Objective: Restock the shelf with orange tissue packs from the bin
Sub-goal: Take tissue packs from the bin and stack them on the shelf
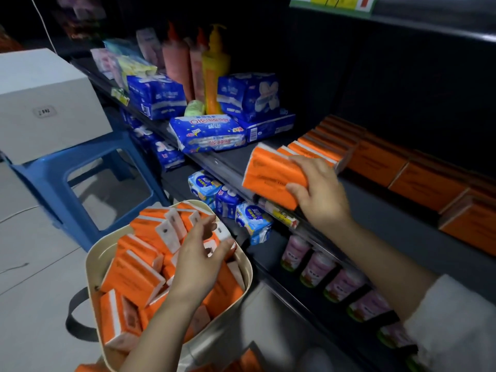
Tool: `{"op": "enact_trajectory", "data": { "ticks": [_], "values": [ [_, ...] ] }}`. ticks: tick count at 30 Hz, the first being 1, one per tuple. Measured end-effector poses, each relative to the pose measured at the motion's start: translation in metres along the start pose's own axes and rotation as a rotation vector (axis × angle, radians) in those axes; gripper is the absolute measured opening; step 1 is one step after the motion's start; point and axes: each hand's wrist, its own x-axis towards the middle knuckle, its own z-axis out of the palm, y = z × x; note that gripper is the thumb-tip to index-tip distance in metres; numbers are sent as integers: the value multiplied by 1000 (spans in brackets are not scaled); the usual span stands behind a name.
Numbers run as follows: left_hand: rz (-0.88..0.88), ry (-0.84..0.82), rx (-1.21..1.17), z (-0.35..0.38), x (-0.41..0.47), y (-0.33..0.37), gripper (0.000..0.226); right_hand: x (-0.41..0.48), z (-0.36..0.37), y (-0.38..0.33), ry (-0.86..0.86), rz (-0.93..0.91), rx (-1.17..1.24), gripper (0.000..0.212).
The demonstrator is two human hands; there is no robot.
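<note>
The right hand (319,189) clamps thumb and fingers on 1 orange tissue pack (271,175) at the shelf (375,208) edge. It should go in upright, flush against the standing row (322,146). The left hand (198,253), fingers spread and loose, hovers over the bin (92,264).

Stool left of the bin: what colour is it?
The stool is blue, seen best in the head view.

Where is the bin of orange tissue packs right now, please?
In the head view, the bin stands low and left of centre, right of the blue stool, before the shelves, under the left hand.
</note>
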Motion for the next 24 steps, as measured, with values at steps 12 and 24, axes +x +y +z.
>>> {"op": "enact_trajectory", "data": {
  "ticks": [12,24],
  "values": [
    [33,-4,105,-14,2,-6,41,7,29,31,54,29,-470,51],
    [81,-37,198,-32,-2,-9,43,7,29,24,77,-8,-565,48]
  ]
}}
